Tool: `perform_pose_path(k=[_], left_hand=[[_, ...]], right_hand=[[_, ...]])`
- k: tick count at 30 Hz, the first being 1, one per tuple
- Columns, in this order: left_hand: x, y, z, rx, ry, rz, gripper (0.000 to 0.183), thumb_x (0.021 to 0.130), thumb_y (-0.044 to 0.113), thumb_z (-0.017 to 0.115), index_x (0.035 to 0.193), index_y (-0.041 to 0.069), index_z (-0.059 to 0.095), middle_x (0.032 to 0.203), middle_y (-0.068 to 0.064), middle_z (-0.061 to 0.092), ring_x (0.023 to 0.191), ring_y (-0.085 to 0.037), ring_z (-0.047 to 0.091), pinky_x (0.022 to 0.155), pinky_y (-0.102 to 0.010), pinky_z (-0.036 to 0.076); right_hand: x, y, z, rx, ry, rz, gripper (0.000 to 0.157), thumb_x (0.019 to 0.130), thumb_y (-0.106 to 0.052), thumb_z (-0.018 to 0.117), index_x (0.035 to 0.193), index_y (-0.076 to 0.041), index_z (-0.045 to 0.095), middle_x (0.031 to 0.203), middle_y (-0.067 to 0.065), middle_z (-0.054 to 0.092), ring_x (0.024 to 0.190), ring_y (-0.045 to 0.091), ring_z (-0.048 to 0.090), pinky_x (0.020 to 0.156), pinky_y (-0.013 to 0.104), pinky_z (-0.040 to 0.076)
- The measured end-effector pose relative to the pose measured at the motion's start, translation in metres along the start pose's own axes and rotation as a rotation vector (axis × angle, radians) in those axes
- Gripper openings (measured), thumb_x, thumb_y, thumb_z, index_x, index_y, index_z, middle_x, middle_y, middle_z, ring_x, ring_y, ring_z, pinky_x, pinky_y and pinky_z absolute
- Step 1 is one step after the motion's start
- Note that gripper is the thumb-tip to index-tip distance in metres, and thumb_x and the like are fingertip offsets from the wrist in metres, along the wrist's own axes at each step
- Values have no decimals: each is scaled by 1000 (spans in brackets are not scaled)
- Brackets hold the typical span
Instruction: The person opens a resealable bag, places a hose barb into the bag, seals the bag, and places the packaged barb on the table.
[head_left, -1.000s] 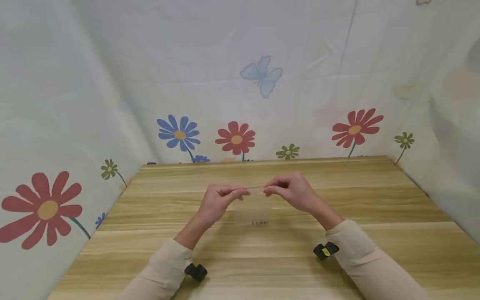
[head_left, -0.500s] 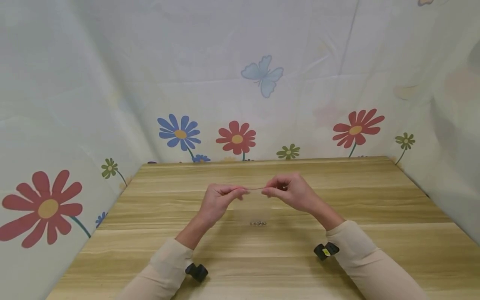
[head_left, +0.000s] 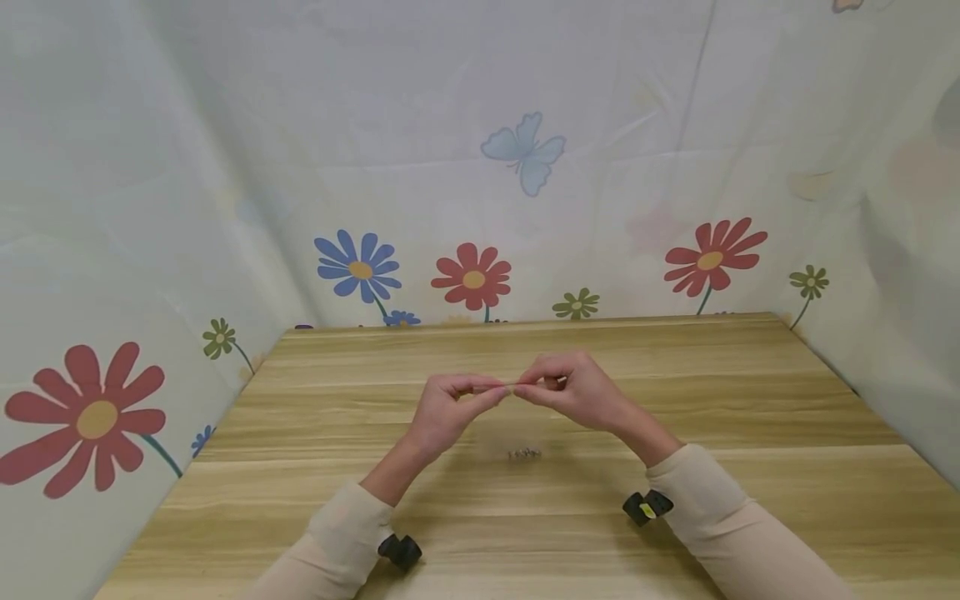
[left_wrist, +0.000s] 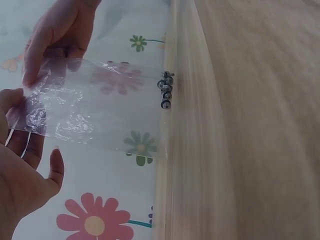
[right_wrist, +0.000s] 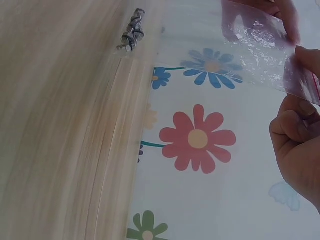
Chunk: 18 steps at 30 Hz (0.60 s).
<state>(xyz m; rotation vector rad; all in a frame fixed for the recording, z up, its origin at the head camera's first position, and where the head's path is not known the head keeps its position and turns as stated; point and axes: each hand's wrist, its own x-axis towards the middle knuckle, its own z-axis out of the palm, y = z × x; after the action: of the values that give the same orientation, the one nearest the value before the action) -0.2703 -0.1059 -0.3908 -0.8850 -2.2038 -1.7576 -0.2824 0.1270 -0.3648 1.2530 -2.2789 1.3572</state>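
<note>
A clear zip-lock bag with a reddish strip along its top edge hangs between my hands in the head view. Small shiny metal pieces, perhaps screws, lie bunched at its bottom; the left wrist view shows these metal pieces in one lower corner. My left hand pinches the top edge between thumb and fingers. Close beside it, my right hand pinches the same edge, fingertips nearly touching the left ones. In the right wrist view the bag is see-through and wrinkled near the fingers.
A wood-grain table lies beneath the hands. Behind and at both sides hangs a white curtain printed with flowers and a butterfly. Black wrist cameras are strapped at both sleeves.
Both hands have come closer together along the bag's top edge and dropped slightly. The gap between the fingertips has nearly closed, and the bag's contents sit a little lower.
</note>
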Motion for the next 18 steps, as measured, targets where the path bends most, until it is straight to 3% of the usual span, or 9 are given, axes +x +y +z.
perform_pose_path(k=[6, 12, 18], left_hand=[[-1, 8, 3, 58, 3, 24, 12, 94, 10, 71, 102, 5, 78, 97, -4, 76, 96, -17, 70, 86, -37, 52], [-5, 41, 7, 107, 2, 55, 9, 93, 1, 69, 99, -3, 75, 93, -12, 75, 93, -16, 68, 81, -35, 50], [-5, 40, 7, 115, -5, 113, 7, 92, -2, 69, 96, -4, 74, 93, -14, 75, 90, -19, 69, 79, -32, 53]], right_hand=[[2, -27, 1, 5, -14, -15, 9, 89, 5, 71, 92, -2, 76, 76, 4, 63, 54, 15, 38, 53, 25, 32], [2, -10, 3, -4, -18, -70, 9, 93, -7, 71, 92, -14, 77, 79, -6, 64, 56, 9, 39, 52, 24, 33], [1, -6, 3, -34, -17, -82, 8, 94, -11, 72, 93, -17, 77, 78, -9, 63, 54, 8, 38, 51, 24, 33]])
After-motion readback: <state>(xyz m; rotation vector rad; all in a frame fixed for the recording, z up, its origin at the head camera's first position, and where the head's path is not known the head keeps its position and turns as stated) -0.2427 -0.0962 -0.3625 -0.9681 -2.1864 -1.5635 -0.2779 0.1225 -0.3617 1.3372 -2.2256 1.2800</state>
